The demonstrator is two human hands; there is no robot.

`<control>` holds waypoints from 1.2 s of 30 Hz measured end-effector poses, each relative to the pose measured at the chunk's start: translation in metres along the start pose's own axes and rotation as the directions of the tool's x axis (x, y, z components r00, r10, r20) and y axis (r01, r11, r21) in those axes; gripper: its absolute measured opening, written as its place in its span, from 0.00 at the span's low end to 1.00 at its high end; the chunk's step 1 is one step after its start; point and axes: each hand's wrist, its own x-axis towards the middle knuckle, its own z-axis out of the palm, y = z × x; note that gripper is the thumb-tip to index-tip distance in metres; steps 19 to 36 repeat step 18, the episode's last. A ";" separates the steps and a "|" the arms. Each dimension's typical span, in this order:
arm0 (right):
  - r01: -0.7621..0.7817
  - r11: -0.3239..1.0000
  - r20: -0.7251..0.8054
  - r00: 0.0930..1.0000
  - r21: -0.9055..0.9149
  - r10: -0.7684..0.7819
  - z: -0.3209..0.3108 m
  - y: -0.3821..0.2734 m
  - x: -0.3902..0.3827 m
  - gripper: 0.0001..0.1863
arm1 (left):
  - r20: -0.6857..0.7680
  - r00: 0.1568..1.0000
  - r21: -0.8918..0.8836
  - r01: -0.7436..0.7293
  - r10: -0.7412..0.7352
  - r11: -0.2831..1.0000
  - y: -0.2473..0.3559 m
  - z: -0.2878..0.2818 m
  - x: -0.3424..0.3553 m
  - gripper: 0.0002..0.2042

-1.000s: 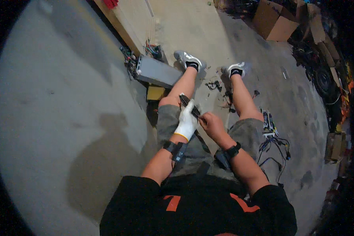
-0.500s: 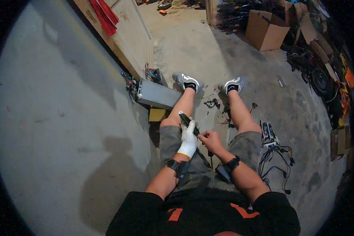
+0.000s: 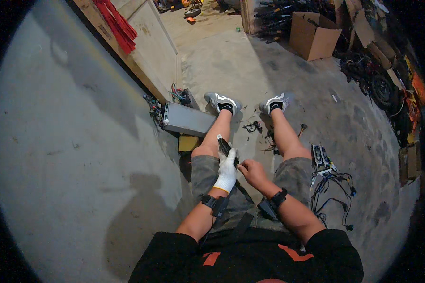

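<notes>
My left hand [image 3: 227,171], in a white knit glove, is closed around a long, narrow dark part [image 3: 224,146] with a small light metal tab at its far end. The part slants away to the left over my left thigh; the glove hides its middle. My bare right hand [image 3: 254,173] is closed, thumb and forefinger pinched at the part's near end. What the right fingers hold is too small to make out. Between my feet lies a small tangle of dark wires and connectors [image 3: 253,126].
A grey metal box [image 3: 189,118] stands beside my left leg, with a yellow block [image 3: 188,143] by it. Light-coloured modules [image 3: 322,157] and black cable harnesses [image 3: 333,193] lie right of my right knee. An open cardboard box [image 3: 311,37] and piled parts stand far right.
A dark, thin-tipped object that showed below my right hand is no longer visible. The right hand has turned slightly at the part's near end. The left hand keeps its hold.
</notes>
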 end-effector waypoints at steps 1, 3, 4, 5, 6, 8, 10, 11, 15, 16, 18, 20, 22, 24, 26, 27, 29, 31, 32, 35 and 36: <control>0.016 1.000 -0.006 1.000 0.003 -0.016 -0.002 -0.001 -0.001 0.13 | 0.001 1.000 0.022 -0.013 0.012 1.000 -0.001 0.000 0.000 0.25; 0.056 0.998 -0.013 0.998 -0.007 -0.056 -0.004 -0.003 -0.002 0.13 | 0.004 0.999 0.065 -0.037 0.037 0.997 0.001 0.000 -0.001 0.24; 0.079 0.997 -0.013 0.997 -0.020 -0.080 -0.005 -0.003 -0.001 0.13 | 0.001 1.000 0.035 -0.006 0.006 0.999 0.002 0.000 -0.001 0.24; 0.103 0.994 -0.012 0.995 -0.033 -0.103 -0.007 -0.004 -0.001 0.13 | -0.002 1.000 0.004 0.025 -0.025 1.000 0.003 0.000 -0.001 0.24; 0.096 0.994 0.018 0.995 -0.045 -0.095 -0.009 -0.006 -0.001 0.14 | -0.004 0.999 -0.028 0.054 -0.054 0.998 0.006 0.001 -0.002 0.24; 0.083 0.994 0.077 0.994 -0.068 -0.077 -0.011 -0.011 -0.001 0.17 | -0.031 0.997 -0.074 0.066 -0.068 0.995 0.009 0.004 -0.003 0.20; 0.066 0.994 0.074 0.995 -0.086 -0.060 -0.009 -0.011 0.000 0.16 | -0.040 0.996 -0.083 0.070 -0.074 0.994 0.007 0.003 -0.001 0.18; 0.058 0.994 0.072 0.996 -0.095 -0.051 -0.008 -0.011 0.001 0.16 | -0.037 0.997 -0.066 0.072 -0.074 0.995 0.008 0.001 0.001 0.17; 0.005 1.000 0.123 0.992 0.016 -0.007 -0.008 -0.004 0.003 0.15 | -0.025 0.995 -0.153 0.095 -0.100 0.984 0.006 -0.003 0.005 0.17; -0.018 0.998 0.135 0.991 0.067 0.009 -0.009 0.000 0.006 0.14 | -0.024 0.995 -0.169 0.093 -0.099 0.981 0.006 -0.001 0.004 0.18; -0.081 0.992 0.247 0.968 0.097 0.055 -0.019 -0.005 0.012 0.17 | -0.025 0.995 -0.199 0.087 -0.094 0.976 0.004 0.001 0.004 0.19; -0.081 0.992 0.247 0.968 0.097 0.055 -0.019 -0.005 0.012 0.17 | -0.025 0.995 -0.199 0.087 -0.094 0.976 0.004 0.001 0.004 0.19; -0.081 0.992 0.247 0.968 0.097 0.055 -0.019 -0.005 0.012 0.17 | -0.025 0.995 -0.199 0.087 -0.094 0.976 0.004 0.001 0.004 0.19; -0.081 0.992 0.247 0.968 0.097 0.055 -0.019 -0.005 0.012 0.17 | -0.025 0.995 -0.199 0.087 -0.094 0.976 0.004 0.001 0.004 0.19; -0.081 0.992 0.247 0.968 0.097 0.055 -0.019 -0.005 0.012 0.17 | -0.025 0.995 -0.199 0.087 -0.094 0.976 0.004 0.001 0.004 0.19; -0.081 0.992 0.247 0.968 0.097 0.055 -0.019 -0.005 0.012 0.17 | -0.025 0.995 -0.199 0.087 -0.094 0.976 0.004 0.001 0.004 0.19; -0.081 0.992 0.247 0.968 0.097 0.055 -0.019 -0.005 0.012 0.17 | -0.025 0.995 -0.199 0.087 -0.094 0.976 0.004 0.001 0.004 0.19; -0.081 0.992 0.247 0.968 0.097 0.055 -0.019 -0.005 0.012 0.17 | -0.025 0.995 -0.199 0.087 -0.094 0.976 0.004 0.001 0.004 0.19; -0.081 0.992 0.247 0.968 0.097 0.055 -0.019 -0.005 0.012 0.17 | -0.025 0.995 -0.199 0.087 -0.094 0.976 0.004 0.001 0.004 0.19; -0.081 0.992 0.247 0.968 0.097 0.055 -0.019 -0.005 0.012 0.17 | -0.025 0.995 -0.199 0.087 -0.094 0.976 0.004 0.001 0.004 0.19; -0.081 0.992 0.247 0.968 0.097 0.055 -0.019 -0.005 0.012 0.17 | -0.025 0.995 -0.199 0.087 -0.094 0.976 0.004 0.001 0.004 0.19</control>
